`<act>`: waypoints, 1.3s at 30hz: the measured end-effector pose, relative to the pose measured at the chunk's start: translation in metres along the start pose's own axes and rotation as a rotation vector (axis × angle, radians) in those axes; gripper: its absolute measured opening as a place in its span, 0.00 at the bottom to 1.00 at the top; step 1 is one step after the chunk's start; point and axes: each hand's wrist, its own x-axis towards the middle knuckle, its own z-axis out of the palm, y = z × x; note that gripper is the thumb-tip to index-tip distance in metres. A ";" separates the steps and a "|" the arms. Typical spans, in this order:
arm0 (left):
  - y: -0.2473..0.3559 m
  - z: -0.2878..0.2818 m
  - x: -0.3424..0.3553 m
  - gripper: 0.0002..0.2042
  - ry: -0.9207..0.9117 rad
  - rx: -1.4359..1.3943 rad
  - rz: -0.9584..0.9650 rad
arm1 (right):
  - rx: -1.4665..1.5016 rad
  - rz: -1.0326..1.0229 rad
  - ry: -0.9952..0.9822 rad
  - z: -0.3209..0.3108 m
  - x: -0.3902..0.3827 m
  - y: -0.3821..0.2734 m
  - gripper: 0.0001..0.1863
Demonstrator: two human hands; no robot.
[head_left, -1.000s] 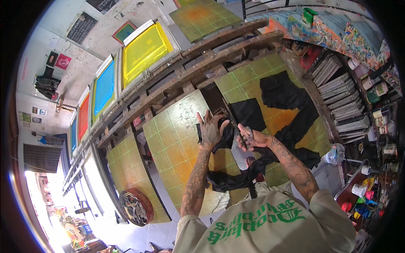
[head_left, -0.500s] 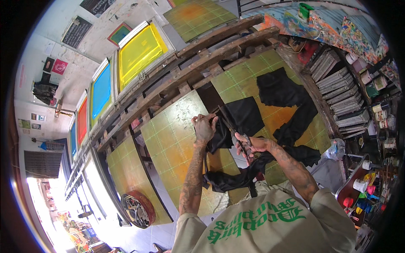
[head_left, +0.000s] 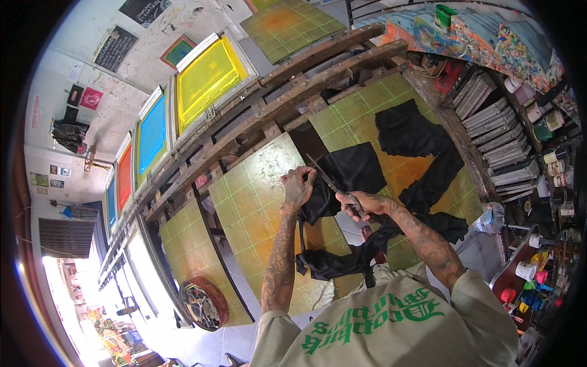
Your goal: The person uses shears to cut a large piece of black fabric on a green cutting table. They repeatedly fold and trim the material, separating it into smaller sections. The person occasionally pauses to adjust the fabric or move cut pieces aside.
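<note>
My left hand (head_left: 296,186) pinches the edge of a piece of black fabric (head_left: 321,205) over the middle green gridded board (head_left: 244,214). Just right of it, my right hand (head_left: 358,205) grips a pair of dark scissors (head_left: 324,174), their blades pointing up and away along that fabric. A squarish black piece (head_left: 361,165) lies beyond the scissors. More irregular black fabric (head_left: 409,128) is spread on the right-hand board (head_left: 354,104), and a long strip (head_left: 330,263) trails below my hands across the boards.
Coloured screen frames (head_left: 205,85) stand along wooden rails (head_left: 287,92) behind the boards. A red round container of tools (head_left: 202,306) sits at lower left. Stacked frames (head_left: 489,134) and many pots (head_left: 526,269) line the right side; a bright doorway (head_left: 67,293) is at left.
My left fingers have curled from spread to pinched on the cloth. My right hand has closed further round the scissors, whose blades now lie at the fabric beside the left hand.
</note>
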 end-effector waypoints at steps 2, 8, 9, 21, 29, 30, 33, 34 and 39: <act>0.003 -0.001 0.002 0.14 -0.010 0.029 -0.010 | -0.009 -0.008 0.008 -0.004 0.003 0.000 0.30; -0.006 0.001 0.003 0.14 -0.016 -0.078 -0.029 | -0.106 -0.103 0.112 0.004 0.007 -0.006 0.28; -0.006 0.001 0.004 0.14 -0.011 -0.071 -0.012 | -0.119 -0.101 0.120 0.004 0.006 -0.008 0.28; 0.004 -0.007 0.003 0.14 -0.021 -0.071 -0.032 | -0.237 -0.259 0.270 0.004 0.000 -0.010 0.28; -0.003 -0.004 0.003 0.14 -0.045 -0.133 -0.043 | -0.189 -0.203 0.197 0.003 0.004 -0.011 0.26; -0.006 -0.005 0.002 0.13 -0.031 -0.197 -0.076 | -0.195 -0.187 0.193 0.003 0.005 -0.012 0.26; -0.005 -0.020 -0.010 0.11 -0.001 -0.463 -0.151 | -0.256 -0.214 0.251 0.007 0.002 -0.016 0.26; 0.001 -0.034 -0.022 0.10 0.001 -0.597 -0.165 | -0.302 -0.271 0.312 0.013 -0.005 -0.015 0.27; 0.033 -0.167 -0.109 0.04 -0.109 -0.702 -0.131 | -0.800 -0.180 0.509 0.049 -0.014 -0.016 0.38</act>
